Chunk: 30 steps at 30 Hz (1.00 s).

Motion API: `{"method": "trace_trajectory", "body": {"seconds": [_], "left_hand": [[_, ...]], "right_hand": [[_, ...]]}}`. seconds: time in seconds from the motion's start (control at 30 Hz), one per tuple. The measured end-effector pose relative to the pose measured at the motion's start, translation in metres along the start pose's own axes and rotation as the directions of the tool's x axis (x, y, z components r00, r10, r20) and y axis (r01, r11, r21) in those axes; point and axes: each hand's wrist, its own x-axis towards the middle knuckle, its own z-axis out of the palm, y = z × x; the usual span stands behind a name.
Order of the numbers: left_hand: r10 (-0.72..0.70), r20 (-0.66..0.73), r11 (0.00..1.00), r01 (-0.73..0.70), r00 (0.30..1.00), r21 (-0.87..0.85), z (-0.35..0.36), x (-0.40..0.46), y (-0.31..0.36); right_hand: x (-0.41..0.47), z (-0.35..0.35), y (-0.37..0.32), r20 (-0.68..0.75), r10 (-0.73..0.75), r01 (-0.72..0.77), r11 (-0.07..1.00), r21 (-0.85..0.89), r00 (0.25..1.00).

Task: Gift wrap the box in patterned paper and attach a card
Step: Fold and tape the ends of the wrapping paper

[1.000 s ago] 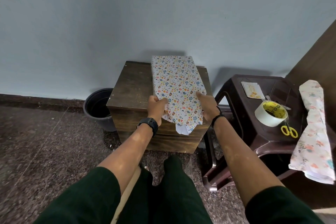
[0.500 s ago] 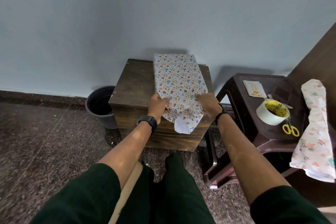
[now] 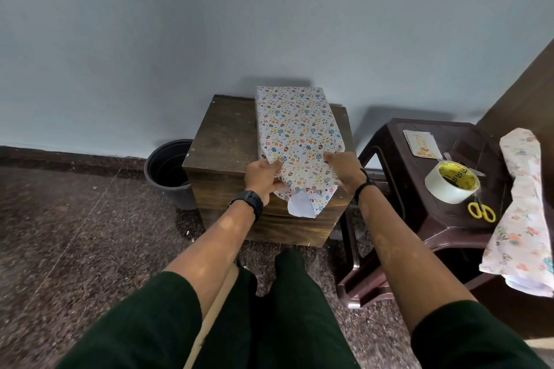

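On the tape roll [image 3: 452,181], yellow core print stays unreadable.

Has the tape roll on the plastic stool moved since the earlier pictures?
No. The tape roll sits between the card and the yellow scissors as before; only the camera shifted.

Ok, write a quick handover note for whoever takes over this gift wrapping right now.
Left hand: holds the paper in at the near left corner of the wrapped box.
Right hand: holds the near right side the same way.
The box lies on the wooden stand; the top and long sides are covered.
The near end is unfinished: a loose flap hangs over the stand's edge, white underside showing.
The tape roll, scissors and card lie on the brown stool to the right.
Left to do: fold and tape the near end, check the far end, attach the card.
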Motion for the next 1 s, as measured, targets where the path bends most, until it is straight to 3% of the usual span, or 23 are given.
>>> {"method": "trace_trajectory", "body": {"seconds": [0.2, 0.3, 0.37, 0.5, 0.7, 0.87, 1.0], "left_hand": [[0.048, -0.052, 0.990, -0.041, 0.997, 0.136, 0.001, 0.007, 0.000], [-0.006, 0.044, 0.980, -0.003, 0.999, 0.199, 0.001, 0.003, -0.001], [-0.042, 0.079, 0.983, 0.027, 0.996, 0.181, 0.003, 0.003, -0.003], [-0.028, 0.017, 0.998, 0.027, 0.999, 0.049, 0.004, 0.004, -0.009], [-0.122, 0.140, 0.989, 0.132, 0.983, -0.060, 0.008, -0.004, -0.013], [-0.055, 0.028, 0.993, 0.052, 0.998, 0.108, -0.002, 0.005, -0.016], [0.083, -0.019, 0.949, -0.073, 0.996, 0.306, -0.002, 0.005, -0.018]], "right_hand": [[0.008, 0.000, 0.005, -0.006, 0.018, -0.018, 1.000, 0.005, 1.000], [0.001, 0.000, -0.002, -0.033, 0.014, -0.014, 1.000, -0.013, 0.999], [0.000, 0.001, -0.002, -0.028, 0.007, -0.007, 1.000, -0.024, 1.000], [-0.003, 0.000, -0.003, -0.026, 0.008, -0.008, 1.000, -0.019, 1.000], [-0.005, 0.000, -0.003, 0.005, 0.022, -0.021, 0.999, -0.036, 1.000], [-0.005, 0.000, -0.003, 0.026, 0.042, -0.040, 0.997, -0.065, 0.999], [-0.007, 0.003, -0.002, -0.019, 0.027, -0.028, 0.997, -0.074, 0.999]]}}
